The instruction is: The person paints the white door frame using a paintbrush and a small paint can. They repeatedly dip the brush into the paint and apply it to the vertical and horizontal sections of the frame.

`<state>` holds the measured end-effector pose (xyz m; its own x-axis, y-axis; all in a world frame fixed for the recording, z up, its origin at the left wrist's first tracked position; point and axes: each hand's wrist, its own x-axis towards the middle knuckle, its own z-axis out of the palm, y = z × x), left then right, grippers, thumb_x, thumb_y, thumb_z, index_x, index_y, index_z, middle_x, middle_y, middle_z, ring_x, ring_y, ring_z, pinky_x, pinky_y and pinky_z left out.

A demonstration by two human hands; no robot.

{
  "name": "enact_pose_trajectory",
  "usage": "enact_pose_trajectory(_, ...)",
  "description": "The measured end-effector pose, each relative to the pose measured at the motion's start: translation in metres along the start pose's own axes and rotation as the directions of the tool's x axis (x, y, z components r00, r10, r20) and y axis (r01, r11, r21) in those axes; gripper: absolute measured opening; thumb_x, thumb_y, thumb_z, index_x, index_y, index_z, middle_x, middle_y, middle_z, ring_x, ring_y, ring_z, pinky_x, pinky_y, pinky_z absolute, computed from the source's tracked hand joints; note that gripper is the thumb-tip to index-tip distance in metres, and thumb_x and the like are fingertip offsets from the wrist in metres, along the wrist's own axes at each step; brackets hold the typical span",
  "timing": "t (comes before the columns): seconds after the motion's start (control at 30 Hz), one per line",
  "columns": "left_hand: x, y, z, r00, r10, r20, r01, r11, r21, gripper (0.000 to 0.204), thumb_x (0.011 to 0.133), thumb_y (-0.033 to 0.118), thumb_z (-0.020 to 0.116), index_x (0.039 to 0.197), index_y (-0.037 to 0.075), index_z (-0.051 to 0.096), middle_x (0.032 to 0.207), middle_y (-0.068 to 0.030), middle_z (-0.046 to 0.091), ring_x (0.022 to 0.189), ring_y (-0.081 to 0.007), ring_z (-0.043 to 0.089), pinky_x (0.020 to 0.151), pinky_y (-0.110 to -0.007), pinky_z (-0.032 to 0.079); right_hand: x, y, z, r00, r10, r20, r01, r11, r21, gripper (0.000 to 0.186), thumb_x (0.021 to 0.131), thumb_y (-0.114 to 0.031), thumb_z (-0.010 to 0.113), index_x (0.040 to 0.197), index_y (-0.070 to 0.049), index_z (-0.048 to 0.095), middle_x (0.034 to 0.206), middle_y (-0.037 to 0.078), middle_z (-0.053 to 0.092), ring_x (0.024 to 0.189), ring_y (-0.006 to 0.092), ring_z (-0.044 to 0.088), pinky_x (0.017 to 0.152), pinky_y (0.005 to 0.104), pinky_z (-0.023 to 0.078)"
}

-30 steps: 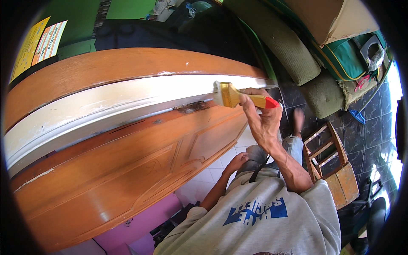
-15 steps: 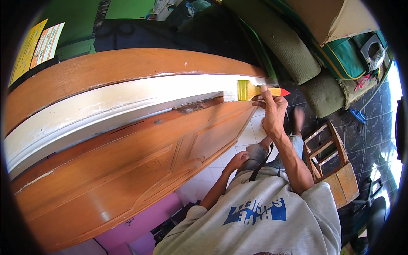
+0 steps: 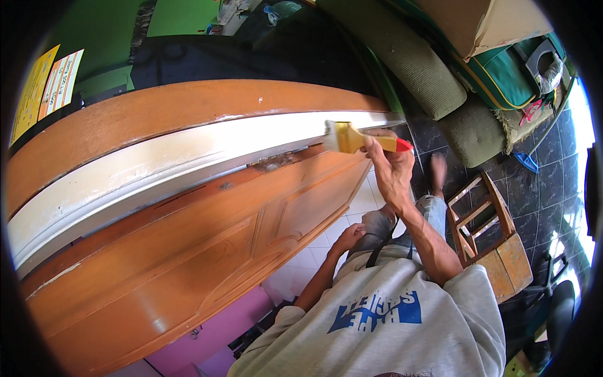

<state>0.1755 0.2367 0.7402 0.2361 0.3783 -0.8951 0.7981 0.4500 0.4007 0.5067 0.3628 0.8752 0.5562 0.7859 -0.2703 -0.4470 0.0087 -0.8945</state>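
Note:
My right hand [image 3: 391, 164] is closed round the handle of a paintbrush [image 3: 345, 137]. The brush has a yellow ferrule, pale bristles and a red handle tip. Its bristles lie over the white strip [image 3: 220, 133] of a wooden frame; whether they touch it I cannot tell. Brown wood [image 3: 188, 95] borders the strip on its far side. On the near side is a brown panelled door [image 3: 220, 245], with a rough, damaged patch on its top edge. Lower down, my left hand [image 3: 352, 237] hangs near my thigh, fingers curled, with nothing visible in it.
A wooden stepladder [image 3: 505, 267] stands on dark tiles to my right. Beyond it are an olive cushion [image 3: 471, 135], a green bag [image 3: 502, 81], a cardboard box [image 3: 465, 25] and a blue broom head [image 3: 526, 162]. Yellow and white labels hang at far left.
My right hand has drawn the paintbrush a little to the left along the white strip, and the brush has tilted. My left hand stays by my thigh. The view has shifted slightly.

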Motion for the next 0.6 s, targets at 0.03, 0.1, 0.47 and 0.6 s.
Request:
enact_pose_trajectory(0.03,0.000,0.000,-0.001,1.000,0.001,0.003,-0.001,1.000,0.000,0.041,0.103,0.025,0.059,0.133,-0.003,0.058,0.129,-0.0141,0.066,0.119,-0.0208,0.061,0.105,-0.035,0.046,-0.002,-0.004,-0.002,1.000,0.012,0.022,-0.015,0.992,0.122,0.029,0.099,-0.025,0.069,0.106,0.003,0.072,0.082,0.006,0.073,0.073,0.0120,0.066,0.068,0.0268,0.053)
enact_pose_trajectory(0.1,0.000,0.000,-0.002,1.000,0.008,-0.001,-0.008,1.000,-0.014,0.041,0.103,0.025,0.059,0.133,-0.003,0.058,0.129,-0.0142,0.066,0.119,-0.0209,0.061,0.105,-0.035,0.046,-0.003,-0.008,-0.008,0.997,0.028,0.070,-0.051,0.933,0.357,0.028,0.099,-0.022,0.069,0.109,0.004,0.071,0.082,0.008,0.073,0.073,0.0135,0.068,0.070,0.0279,0.055)
enact_pose_trajectory(0.47,-0.002,-0.007,-0.003,0.999,-0.042,0.014,0.041,0.999,0.026,0.041,0.102,0.023,0.059,0.134,-0.004,0.058,0.130,-0.0152,0.065,0.122,-0.0218,0.059,0.107,-0.035,0.044,-0.003,0.088,-0.067,0.985,0.170,-0.036,-0.112,0.783,0.612,0.035,0.099,-0.016,0.066,0.126,0.006,0.061,0.128,0.019,0.064,0.115,0.0287,0.067,0.105,0.0411,0.052)
enact_pose_trajectory(0.6,-0.004,-0.009,-0.010,0.999,-0.048,0.018,0.047,0.998,0.041,0.044,0.102,0.023,0.059,0.135,-0.005,0.057,0.131,-0.0151,0.064,0.121,-0.0215,0.059,0.106,-0.034,0.044,-0.009,0.096,-0.046,0.991,0.131,-0.029,-0.083,0.766,0.637,0.030,0.097,-0.012,0.064,0.122,0.006,0.062,0.130,0.019,0.062,0.119,0.0302,0.064,0.104,0.0436,0.053)
